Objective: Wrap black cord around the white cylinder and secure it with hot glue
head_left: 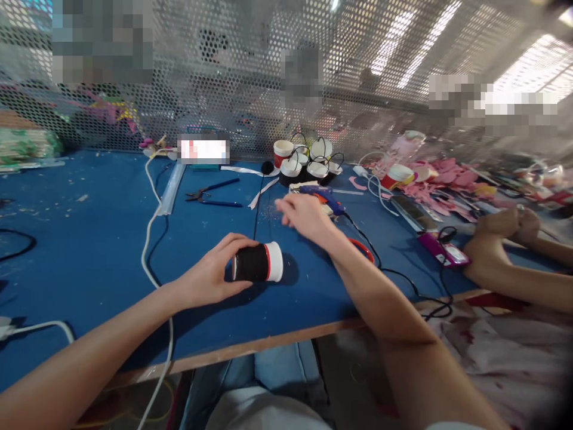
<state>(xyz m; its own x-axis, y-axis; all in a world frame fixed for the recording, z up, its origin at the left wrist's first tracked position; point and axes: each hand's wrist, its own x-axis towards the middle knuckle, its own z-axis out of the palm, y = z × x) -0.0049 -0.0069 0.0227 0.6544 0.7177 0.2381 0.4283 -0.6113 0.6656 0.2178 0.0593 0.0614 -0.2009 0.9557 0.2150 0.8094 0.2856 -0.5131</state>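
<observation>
My left hand is wrapped around a paper cup lying on its side on the blue table. The cup has a black wrapped body, a red band and a white end pointing right. My right hand reaches forward over the table, fingers slightly blurred and partly spread, close to a blue glue gun. Whether the right hand holds anything is unclear. A thin black strand runs from a small black ball at the back toward the cup.
Blue-handled pliers lie at the back left of centre. Finished black-and-white cups stand by the mesh wall. A white cable crosses the table. Pink cut-outs, a phone and a co-worker's forearms fill the right.
</observation>
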